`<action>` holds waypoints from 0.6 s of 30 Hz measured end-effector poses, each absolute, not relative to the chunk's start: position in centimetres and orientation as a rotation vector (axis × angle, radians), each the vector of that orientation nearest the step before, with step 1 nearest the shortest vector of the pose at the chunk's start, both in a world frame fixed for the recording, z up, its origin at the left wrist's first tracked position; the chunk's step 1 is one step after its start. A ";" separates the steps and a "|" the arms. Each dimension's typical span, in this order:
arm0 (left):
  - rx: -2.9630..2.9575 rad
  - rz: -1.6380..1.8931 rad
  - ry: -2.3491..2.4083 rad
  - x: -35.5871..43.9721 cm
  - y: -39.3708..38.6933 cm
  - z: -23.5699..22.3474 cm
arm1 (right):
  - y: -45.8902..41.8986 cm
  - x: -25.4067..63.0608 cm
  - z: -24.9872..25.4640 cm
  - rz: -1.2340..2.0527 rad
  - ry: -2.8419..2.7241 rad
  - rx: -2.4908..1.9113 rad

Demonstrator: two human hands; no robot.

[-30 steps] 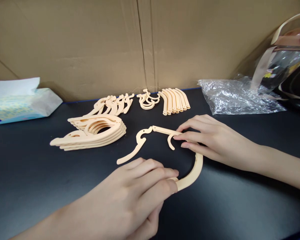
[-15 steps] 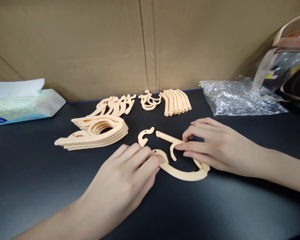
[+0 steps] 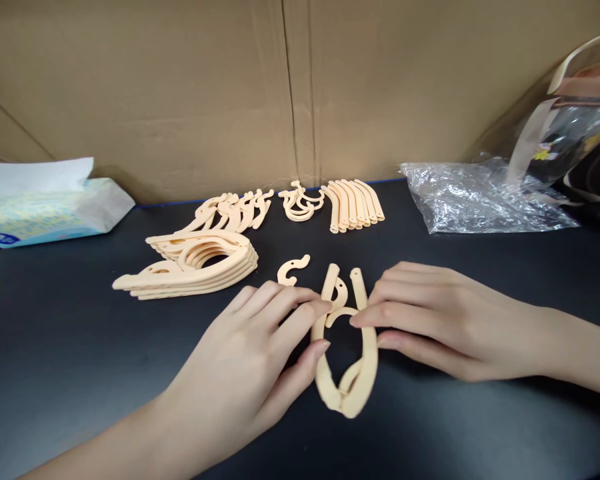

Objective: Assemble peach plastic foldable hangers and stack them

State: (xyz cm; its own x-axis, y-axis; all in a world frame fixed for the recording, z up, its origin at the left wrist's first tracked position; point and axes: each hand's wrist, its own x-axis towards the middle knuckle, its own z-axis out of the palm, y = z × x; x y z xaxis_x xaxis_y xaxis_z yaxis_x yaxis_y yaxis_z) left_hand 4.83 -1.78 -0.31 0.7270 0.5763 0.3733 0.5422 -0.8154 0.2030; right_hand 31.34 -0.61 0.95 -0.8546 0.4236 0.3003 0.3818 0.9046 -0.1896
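A cream plastic folding hanger [image 3: 369, 360] lies on the black table, its two long arms pointing away from me and its joined end towards me. My left hand [image 3: 263, 347] pinches the left arm between thumb and fingers. On the other side, my right hand [image 3: 430, 317] has its fingers over the right arm and its thumb against the outer edge. Curved inner pieces show between the arms, partly hidden by my fingertips. Just beyond my left fingers lies a loose cream hook [image 3: 286, 272]. A stack of folded hangers [image 3: 220, 275] rests to the left.
Along the back lie a row of hooked parts [image 3: 237, 210], a small pile of hooks [image 3: 299, 205] and a row of curved arms [image 3: 353, 205]. A tissue pack [image 3: 45, 210] stands left. At right are a clear plastic bag [image 3: 480, 200] and a bottle [image 3: 575, 140]. Cardboard [image 3: 180, 100] rises behind.
The hanger has turned so that its joined end moved from the right towards me. Its arms now stand nearly side by side, and my left fingers have shifted along the left one.
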 end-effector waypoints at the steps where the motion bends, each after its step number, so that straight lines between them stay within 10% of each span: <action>1: 2.833 0.650 0.922 4.8 -1.8 -0.3 | -0.8 31.2 1.0 0.226 -2.716 -0.567; 18: 2.996 0.666 1.292 4.5 -1.6 -0.7 | 0.2 31.6 0.7 -0.009 -2.685 -0.653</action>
State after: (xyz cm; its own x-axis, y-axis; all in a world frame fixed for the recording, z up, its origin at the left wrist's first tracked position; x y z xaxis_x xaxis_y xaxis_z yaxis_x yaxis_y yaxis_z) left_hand 4.53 -1.59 -0.73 0.6222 0.6545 0.4296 0.7295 -0.6838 -0.0148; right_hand 31.60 0.20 0.65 -0.8215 0.4418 0.3605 0.4441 0.8923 -0.0814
